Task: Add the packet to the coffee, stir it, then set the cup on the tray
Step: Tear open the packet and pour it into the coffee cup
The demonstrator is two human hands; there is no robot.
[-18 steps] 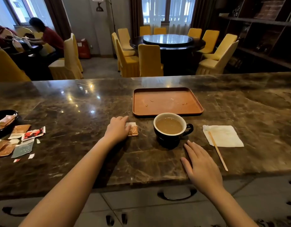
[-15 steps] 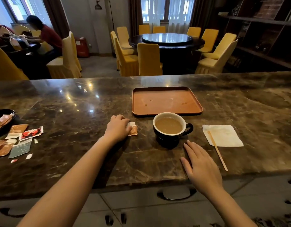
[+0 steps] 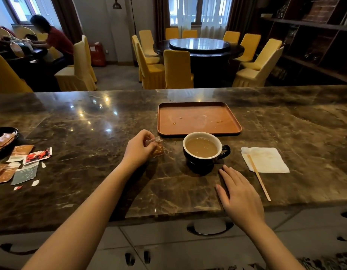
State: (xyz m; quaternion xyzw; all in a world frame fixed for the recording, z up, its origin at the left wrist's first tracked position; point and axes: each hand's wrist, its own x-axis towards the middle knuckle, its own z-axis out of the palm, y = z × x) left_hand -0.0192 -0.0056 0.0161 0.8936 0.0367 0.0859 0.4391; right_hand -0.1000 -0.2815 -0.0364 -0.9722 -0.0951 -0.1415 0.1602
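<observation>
A dark cup (image 3: 200, 162) with a white inside, full of light brown coffee, stands on the marble counter just in front of the brown tray (image 3: 198, 131). Left of the cup, my left hand (image 3: 138, 148) pinches a small orange packet (image 3: 158, 150) by its clear end and holds it slightly off the counter. My right hand (image 3: 239, 197) lies flat with fingers apart on the counter, just right of and in front of the cup, holding nothing. A wooden stir stick (image 3: 259, 178) lies across a white napkin (image 3: 266, 159) to the right.
Torn packets and scraps (image 3: 22, 164) lie at the counter's left beside a black dish (image 3: 5, 141) holding more packets. Beyond the counter are yellow chairs, a round dark table, and a seated person far left. Drawers (image 3: 207, 228) run below the counter edge.
My left hand has closed on the packet and lifted it off the counter, turning its clear end upward. My right hand and the cup have stayed put.
</observation>
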